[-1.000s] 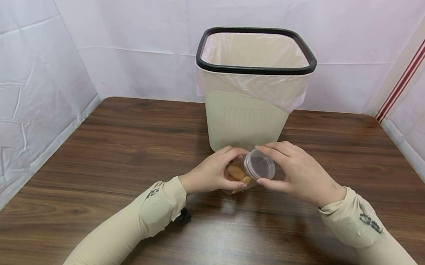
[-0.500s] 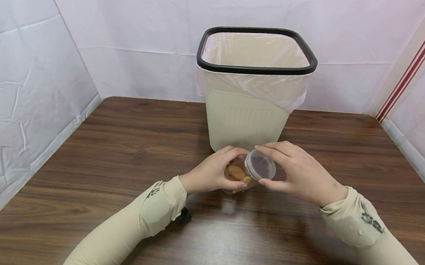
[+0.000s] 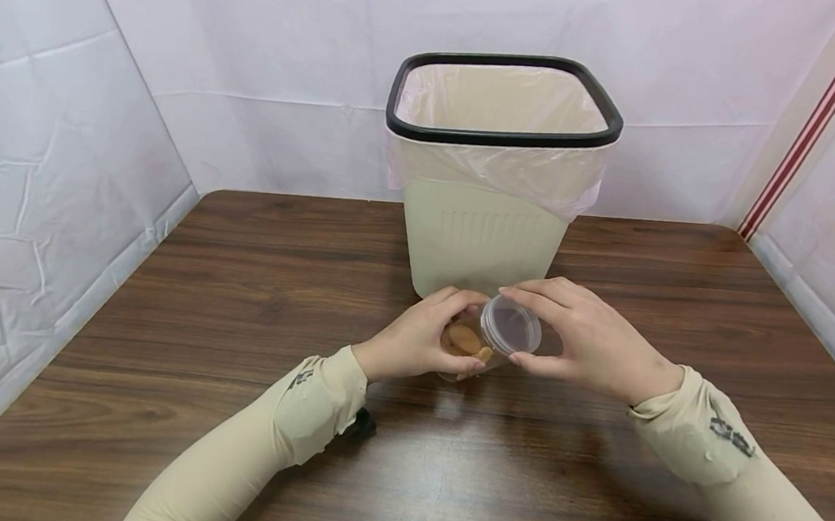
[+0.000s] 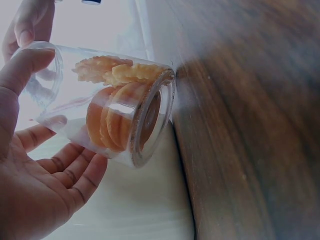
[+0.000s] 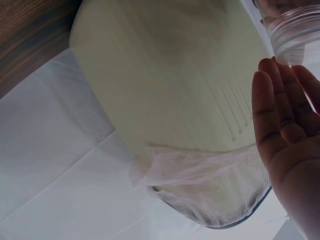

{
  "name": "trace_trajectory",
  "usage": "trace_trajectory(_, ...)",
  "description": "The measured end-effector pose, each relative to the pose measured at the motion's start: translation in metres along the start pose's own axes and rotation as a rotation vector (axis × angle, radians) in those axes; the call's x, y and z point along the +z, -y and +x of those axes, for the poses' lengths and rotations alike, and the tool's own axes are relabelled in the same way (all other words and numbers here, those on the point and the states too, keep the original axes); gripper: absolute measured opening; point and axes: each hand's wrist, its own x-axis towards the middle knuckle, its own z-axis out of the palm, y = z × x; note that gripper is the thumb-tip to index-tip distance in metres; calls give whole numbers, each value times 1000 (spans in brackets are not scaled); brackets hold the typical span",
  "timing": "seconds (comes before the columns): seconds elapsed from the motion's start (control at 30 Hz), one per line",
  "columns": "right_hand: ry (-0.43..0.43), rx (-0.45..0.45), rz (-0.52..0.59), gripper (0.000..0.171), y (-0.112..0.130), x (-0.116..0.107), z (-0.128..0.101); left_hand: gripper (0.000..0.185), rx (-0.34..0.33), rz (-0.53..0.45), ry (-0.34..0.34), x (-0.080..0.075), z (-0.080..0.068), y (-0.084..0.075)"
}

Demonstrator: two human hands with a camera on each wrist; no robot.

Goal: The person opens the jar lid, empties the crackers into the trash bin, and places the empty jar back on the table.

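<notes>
While the left hand [image 3: 414, 342] cradles the tilted jar [image 3: 471, 342] of biscuits [image 3: 464, 339], the right hand [image 3: 588, 339] pinches its lid [image 3: 510, 325] — both just before the bin [image 3: 488, 241].

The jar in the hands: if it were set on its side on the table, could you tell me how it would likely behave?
The jar is round and clear, so it would probably roll on the smooth table. It looks like thin plastic, only part filled with biscuits, so likely light. The biscuits seem loose and would probably shift.
</notes>
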Motion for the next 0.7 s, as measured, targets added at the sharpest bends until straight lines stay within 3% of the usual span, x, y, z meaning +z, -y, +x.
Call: trace_trajectory(0.7,-5,17,-12,59,1,0,-1,64,3,13,-7,1,0,0)
